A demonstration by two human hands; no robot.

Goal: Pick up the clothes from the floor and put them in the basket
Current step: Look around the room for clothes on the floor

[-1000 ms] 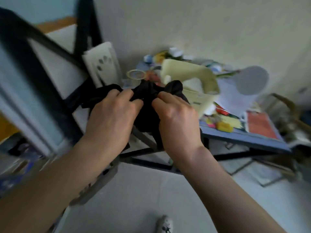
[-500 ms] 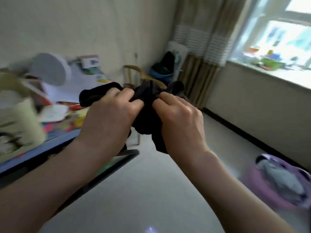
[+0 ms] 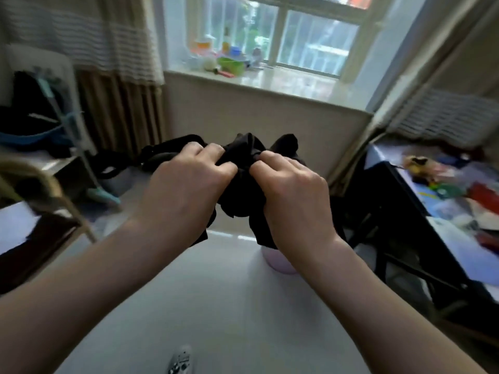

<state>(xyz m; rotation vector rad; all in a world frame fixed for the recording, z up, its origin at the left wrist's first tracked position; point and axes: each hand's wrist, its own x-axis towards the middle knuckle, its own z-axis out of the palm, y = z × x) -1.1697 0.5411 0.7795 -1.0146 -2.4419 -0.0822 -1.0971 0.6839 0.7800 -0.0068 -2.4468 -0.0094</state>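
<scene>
Black clothing [image 3: 244,182], bunched into a wad, is held up in front of the person, above the pale floor [image 3: 216,306] and facing the window sill [image 3: 270,82]. Left hand [image 3: 186,184] and right hand [image 3: 294,190] sit side by side, each with fingers curled tight and gripping the fabric. A lilac basket [image 3: 278,263] peeks out just below the right wrist, mostly hidden.
</scene>
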